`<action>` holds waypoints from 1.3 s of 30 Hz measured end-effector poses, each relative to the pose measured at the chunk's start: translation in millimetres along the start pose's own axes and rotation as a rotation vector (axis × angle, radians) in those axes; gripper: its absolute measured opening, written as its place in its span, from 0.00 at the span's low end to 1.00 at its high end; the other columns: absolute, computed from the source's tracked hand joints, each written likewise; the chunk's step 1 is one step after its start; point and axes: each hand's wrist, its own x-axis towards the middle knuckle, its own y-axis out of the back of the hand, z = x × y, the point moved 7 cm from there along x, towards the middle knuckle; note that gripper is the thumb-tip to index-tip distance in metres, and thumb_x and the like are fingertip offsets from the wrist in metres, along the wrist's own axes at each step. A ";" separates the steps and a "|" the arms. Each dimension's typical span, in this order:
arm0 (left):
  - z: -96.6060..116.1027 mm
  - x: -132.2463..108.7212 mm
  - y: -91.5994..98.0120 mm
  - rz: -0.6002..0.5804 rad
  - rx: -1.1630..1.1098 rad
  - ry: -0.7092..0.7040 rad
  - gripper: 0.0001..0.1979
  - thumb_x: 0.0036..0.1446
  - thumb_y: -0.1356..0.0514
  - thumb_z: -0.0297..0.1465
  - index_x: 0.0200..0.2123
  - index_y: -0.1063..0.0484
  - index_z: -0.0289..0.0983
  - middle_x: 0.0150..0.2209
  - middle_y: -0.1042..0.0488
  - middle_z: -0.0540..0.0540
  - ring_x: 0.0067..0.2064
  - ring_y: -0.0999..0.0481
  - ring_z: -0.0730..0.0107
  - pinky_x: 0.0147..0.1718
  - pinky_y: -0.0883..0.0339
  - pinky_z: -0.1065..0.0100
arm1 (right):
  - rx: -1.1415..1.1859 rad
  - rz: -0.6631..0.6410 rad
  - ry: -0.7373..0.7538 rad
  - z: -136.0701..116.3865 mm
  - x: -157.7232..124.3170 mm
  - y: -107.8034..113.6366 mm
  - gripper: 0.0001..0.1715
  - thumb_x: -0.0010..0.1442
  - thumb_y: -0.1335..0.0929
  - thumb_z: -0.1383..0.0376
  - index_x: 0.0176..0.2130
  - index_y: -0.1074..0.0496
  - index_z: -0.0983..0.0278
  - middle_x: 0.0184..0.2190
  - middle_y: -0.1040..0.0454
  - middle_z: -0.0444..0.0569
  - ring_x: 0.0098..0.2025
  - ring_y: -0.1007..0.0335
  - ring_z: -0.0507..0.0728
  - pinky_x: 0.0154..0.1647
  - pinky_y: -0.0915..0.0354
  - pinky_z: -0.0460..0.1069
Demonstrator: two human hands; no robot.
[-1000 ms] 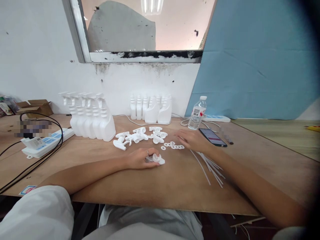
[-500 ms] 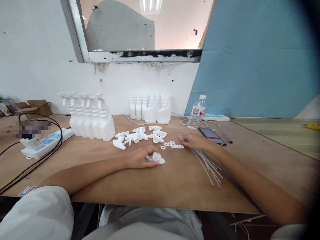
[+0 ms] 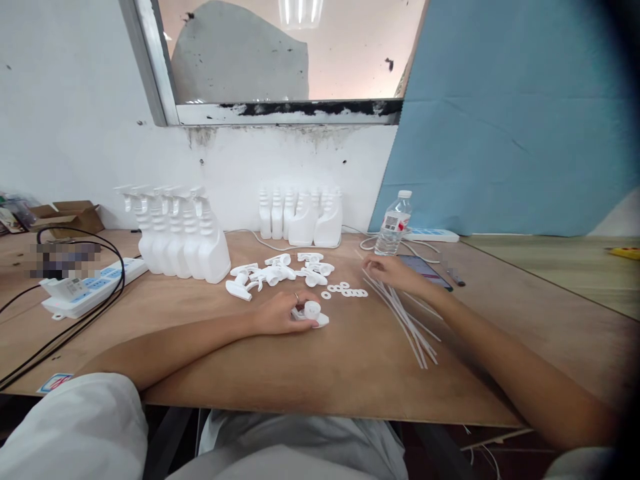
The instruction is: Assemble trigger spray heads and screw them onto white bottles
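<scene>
My left hand rests on the table, closed around a white trigger spray head whose round collar faces up. A ring is on one of its fingers. Further right, my right hand pinches at the upper ends of a loose bundle of thin white plastic tubes. A faint tube end pokes out past its fingertips. Between the hands lie several flat white washers. Behind my left hand sits a pile of loose white spray heads.
White spray bottles with heads fitted stand in a row at left. Headless bottles stand by the wall. A water bottle, a phone and a pen-like item lie right. A power strip with black cables is left.
My right hand has risen slightly away from me, and the tubes under it have shifted a little left. The spray head in my left hand has tilted slightly.
</scene>
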 end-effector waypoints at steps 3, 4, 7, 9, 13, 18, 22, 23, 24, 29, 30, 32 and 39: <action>0.3 -0.3 0.0 0.001 0.008 -0.013 0.20 0.57 0.39 0.44 0.50 0.31 0.42 0.44 0.24 0.50 0.41 0.24 0.68 0.40 0.34 0.70 | 0.355 0.118 -0.051 -2.1 -4.0 21.6 0.14 0.55 0.38 0.64 0.37 0.25 0.66 0.24 0.29 0.45 0.25 0.36 0.52 0.29 0.40 0.47; 0.6 -0.4 -0.2 -0.002 0.011 -0.011 0.20 0.57 0.39 0.44 0.50 0.31 0.42 0.44 0.24 0.50 0.41 0.24 0.68 0.40 0.34 0.70 | 0.542 0.168 -0.062 -3.7 -6.2 29.8 0.14 0.56 0.36 0.62 0.37 0.24 0.65 0.26 0.29 0.46 0.25 0.36 0.52 0.28 0.39 0.47; 2.6 -0.8 -1.4 -0.003 0.008 0.007 0.20 0.58 0.40 0.44 0.50 0.31 0.42 0.44 0.23 0.49 0.41 0.24 0.67 0.40 0.34 0.69 | 1.066 0.281 -0.037 -14.1 -12.9 50.1 0.18 0.51 0.28 0.60 0.43 0.24 0.61 0.36 0.25 0.48 0.32 0.31 0.52 0.33 0.33 0.49; 4.6 -0.9 -2.2 0.008 0.001 0.023 0.20 0.57 0.39 0.45 0.49 0.30 0.41 0.43 0.23 0.49 0.41 0.24 0.66 0.40 0.33 0.69 | 1.260 0.318 -0.023 -23.3 -16.3 55.4 0.22 0.48 0.24 0.60 0.44 0.25 0.59 0.38 0.25 0.47 0.33 0.30 0.52 0.35 0.31 0.50; 7.9 -0.7 -3.5 0.038 -0.005 0.033 0.19 0.57 0.39 0.44 0.48 0.29 0.41 0.40 0.22 0.50 0.40 0.24 0.66 0.39 0.33 0.69 | 1.278 0.300 -0.047 -46.1 -21.1 41.8 0.19 0.51 0.24 0.55 0.39 0.26 0.64 0.31 0.25 0.48 0.27 0.31 0.51 0.28 0.33 0.47; 8.5 -1.0 -3.3 0.052 0.006 0.036 0.19 0.57 0.39 0.44 0.48 0.29 0.40 0.39 0.22 0.50 0.39 0.24 0.67 0.39 0.33 0.69 | 1.428 0.074 0.026 -94.0 -30.4 11.4 0.18 0.57 0.28 0.52 0.37 0.30 0.64 0.23 0.32 0.43 0.23 0.36 0.51 0.21 0.39 0.46; 10.0 -1.4 -3.8 0.041 0.001 0.020 0.19 0.58 0.40 0.43 0.49 0.29 0.40 0.41 0.22 0.50 0.39 0.23 0.67 0.41 0.32 0.68 | 1.556 -0.097 0.083 -128.0 -41.0 -2.3 0.18 0.61 0.31 0.52 0.33 0.36 0.62 0.20 0.38 0.41 0.23 0.38 0.51 0.21 0.41 0.46; 10.5 -1.4 -3.7 0.042 0.000 0.015 0.19 0.58 0.39 0.43 0.50 0.29 0.40 0.42 0.22 0.50 0.39 0.23 0.67 0.41 0.32 0.68 | 1.549 -0.125 0.092 -133.4 -43.0 -5.1 0.18 0.61 0.32 0.51 0.33 0.36 0.63 0.20 0.39 0.40 0.23 0.37 0.51 0.22 0.41 0.46; 10.9 -1.3 -3.5 0.047 0.001 0.013 0.20 0.58 0.39 0.43 0.50 0.29 0.40 0.42 0.22 0.50 0.40 0.23 0.66 0.42 0.32 0.68 | 1.539 -0.142 0.102 -137.4 -44.4 -7.3 0.19 0.62 0.32 0.51 0.33 0.36 0.63 0.21 0.39 0.40 0.24 0.37 0.51 0.22 0.41 0.46; 13.8 -1.6 -2.2 0.059 0.018 0.005 0.20 0.58 0.39 0.43 0.50 0.30 0.40 0.43 0.22 0.49 0.41 0.23 0.66 0.43 0.32 0.68 | 1.526 -0.145 0.136 -143.1 -46.4 -9.3 0.20 0.62 0.32 0.50 0.33 0.37 0.63 0.21 0.40 0.40 0.24 0.37 0.51 0.24 0.41 0.46; 14.6 -1.8 -2.1 0.058 0.020 0.000 0.20 0.58 0.39 0.43 0.50 0.30 0.39 0.44 0.22 0.49 0.41 0.23 0.66 0.44 0.32 0.68 | 1.535 -0.147 0.140 -143.6 -46.7 -8.6 0.19 0.62 0.32 0.50 0.33 0.37 0.63 0.21 0.40 0.40 0.25 0.37 0.51 0.24 0.41 0.46; 15.5 -2.5 -1.7 0.060 0.016 -0.001 0.20 0.58 0.39 0.43 0.50 0.30 0.38 0.43 0.22 0.49 0.41 0.23 0.66 0.43 0.32 0.68 | 1.553 -0.164 0.146 -145.8 -47.7 -8.1 0.19 0.63 0.33 0.51 0.33 0.37 0.63 0.21 0.40 0.40 0.25 0.37 0.51 0.24 0.41 0.46; 13.6 -1.3 -4.0 0.031 -0.014 -0.002 0.20 0.58 0.39 0.43 0.50 0.29 0.40 0.41 0.22 0.48 0.40 0.23 0.64 0.40 0.32 0.67 | 1.505 -0.242 0.126 -152.5 -50.0 -17.6 0.21 0.62 0.33 0.49 0.33 0.38 0.62 0.22 0.42 0.39 0.25 0.38 0.51 0.24 0.40 0.46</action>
